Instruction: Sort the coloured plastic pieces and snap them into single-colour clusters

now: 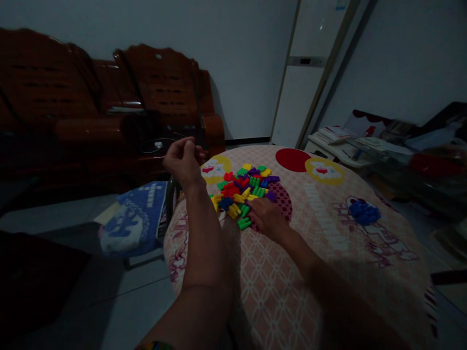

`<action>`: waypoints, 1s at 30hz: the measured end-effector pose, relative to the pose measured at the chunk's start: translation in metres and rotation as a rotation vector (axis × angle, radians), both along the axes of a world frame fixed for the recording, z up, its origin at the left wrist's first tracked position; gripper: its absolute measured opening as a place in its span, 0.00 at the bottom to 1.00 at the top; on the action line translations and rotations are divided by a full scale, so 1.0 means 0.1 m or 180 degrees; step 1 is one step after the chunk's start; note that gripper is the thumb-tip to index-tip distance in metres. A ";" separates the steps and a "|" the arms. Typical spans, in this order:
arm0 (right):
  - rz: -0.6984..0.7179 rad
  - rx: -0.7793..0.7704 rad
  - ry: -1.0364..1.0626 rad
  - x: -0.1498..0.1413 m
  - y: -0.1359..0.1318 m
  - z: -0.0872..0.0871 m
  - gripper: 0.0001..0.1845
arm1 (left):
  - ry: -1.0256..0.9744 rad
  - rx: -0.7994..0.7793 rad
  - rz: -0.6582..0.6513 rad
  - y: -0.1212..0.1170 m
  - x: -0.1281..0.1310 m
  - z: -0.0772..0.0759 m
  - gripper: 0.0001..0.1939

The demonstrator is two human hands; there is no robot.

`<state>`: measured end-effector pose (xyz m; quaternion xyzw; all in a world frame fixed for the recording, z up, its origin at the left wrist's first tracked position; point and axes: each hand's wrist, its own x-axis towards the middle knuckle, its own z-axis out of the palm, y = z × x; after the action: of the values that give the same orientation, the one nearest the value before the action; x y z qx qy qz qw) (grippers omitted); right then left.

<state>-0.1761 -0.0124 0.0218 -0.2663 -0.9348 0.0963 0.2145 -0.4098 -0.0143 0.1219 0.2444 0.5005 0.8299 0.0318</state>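
Head view: left hand raised, loosely curled; right hand at the multicoloured pieces heaped on the surface, fingers bent; whether either grips anything, I cannot tell. Blue pieces lie farther right.

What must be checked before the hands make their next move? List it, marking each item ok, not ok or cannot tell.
1. Right hand at the mixed pile: ok, at its near right edge.
2. Right hand's grip on a block: cannot tell, fingertips unclear.
3. Left hand clear of the pile: ok, raised to its left.
4. Left hand empty: cannot tell, fingers curled.
5. Blue all together: not ok; besides the blue cluster, a blue block lies in the pile.
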 end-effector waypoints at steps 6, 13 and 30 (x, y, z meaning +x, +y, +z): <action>0.0067 0.0445 -0.0377 -0.61 -0.12 -0.01 0.26 | -0.0468 0.0278 0.0026 -0.09 -0.07 0.03 0.06; 0.0018 0.0339 -0.0439 -0.81 -0.11 -0.09 0.18 | -0.0566 0.0215 0.0042 -0.13 -0.08 0.03 0.07; -0.0770 -0.2831 0.2916 0.63 0.25 0.05 0.20 | 0.0245 -0.0377 -0.0985 0.13 0.40 0.06 0.08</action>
<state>-0.1129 0.0130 0.0268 -0.3650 -0.5829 0.5532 0.4701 -0.3699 -0.0009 0.1283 0.3478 0.5058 0.7742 0.1544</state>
